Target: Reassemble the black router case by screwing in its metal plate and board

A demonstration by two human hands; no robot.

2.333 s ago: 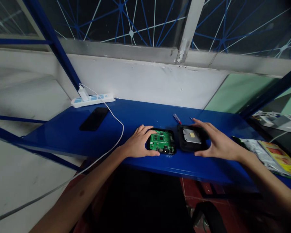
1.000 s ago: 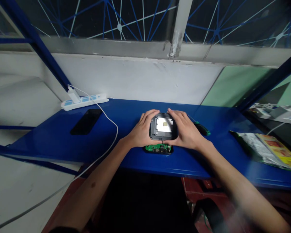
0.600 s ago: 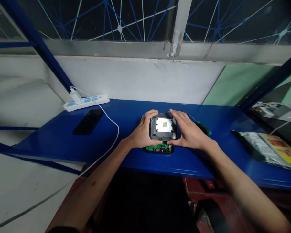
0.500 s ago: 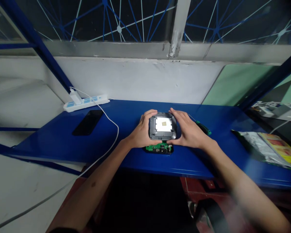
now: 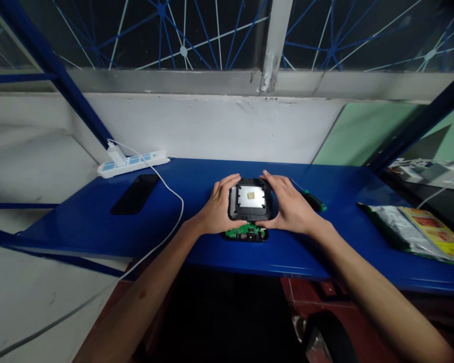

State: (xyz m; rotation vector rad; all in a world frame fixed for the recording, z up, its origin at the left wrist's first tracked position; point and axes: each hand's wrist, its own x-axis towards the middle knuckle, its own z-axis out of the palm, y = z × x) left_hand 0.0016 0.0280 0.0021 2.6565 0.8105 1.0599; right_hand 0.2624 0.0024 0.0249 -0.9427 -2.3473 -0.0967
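Between my two hands is a black plastic cover (image 5: 233,204), its inner side facing me, with a silver metal plate (image 5: 258,197) and a small beige pad (image 5: 251,195) at its middle. My left hand (image 5: 217,209) grips its left edge, thumb along the near side. On the opposite edge my right hand (image 5: 289,205) is closed in the same way. Below and partly behind the cover, a green circuit board (image 5: 245,233) lies in a dark casing on the table; its far part is hidden. A screwdriver with a green and black handle (image 5: 315,200) lies just beyond my right hand.
The blue table (image 5: 196,247) carries a black phone (image 5: 135,194) and a white power strip (image 5: 134,164) with a plugged-in charger (image 5: 116,153) at left. A white cable (image 5: 177,194) crosses the table's left part. A silver and yellow packet (image 5: 412,229) lies at right.
The cover tilts slightly differently, and its plate looks less bright. Both hands keep their hold. The whole view has shifted a little.
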